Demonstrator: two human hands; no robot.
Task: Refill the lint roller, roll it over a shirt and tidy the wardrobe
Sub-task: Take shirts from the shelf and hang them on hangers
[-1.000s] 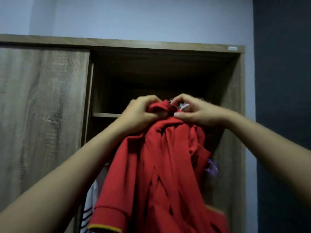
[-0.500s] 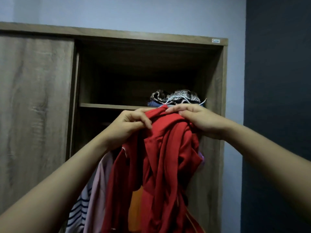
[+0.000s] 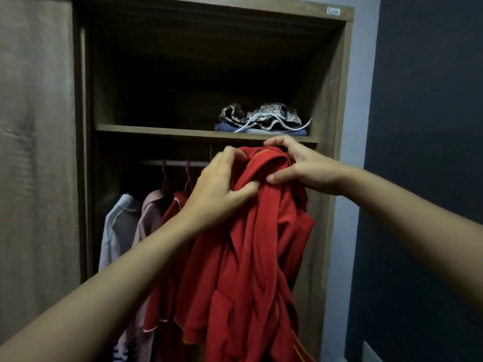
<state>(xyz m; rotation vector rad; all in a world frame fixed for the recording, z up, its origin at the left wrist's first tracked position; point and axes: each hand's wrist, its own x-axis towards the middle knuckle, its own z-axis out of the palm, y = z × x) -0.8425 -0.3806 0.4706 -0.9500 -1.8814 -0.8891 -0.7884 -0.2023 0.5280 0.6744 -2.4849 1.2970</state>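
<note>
Red shirt [image 3: 251,257], one item, is hanging bunched in front of the open wardrobe [image 3: 337,100], with its collar just below the shelf [image 3: 156,130]. Two hands are gripping its top: the left hand [image 3: 219,189] is clenching folds between thumb and fingers, and the right hand [image 3: 305,168] is pinching the collar. Behind, three items are hanging from one rail [image 3: 177,163]: pale garment [image 3: 117,226], pink garment [image 3: 149,218], red piped garment [image 3: 162,296]. One clothes pile [image 3: 264,120] is lying on the shelf. One sticker [image 3: 333,11] is showing on the top edge, its writing unreadable.
</note>
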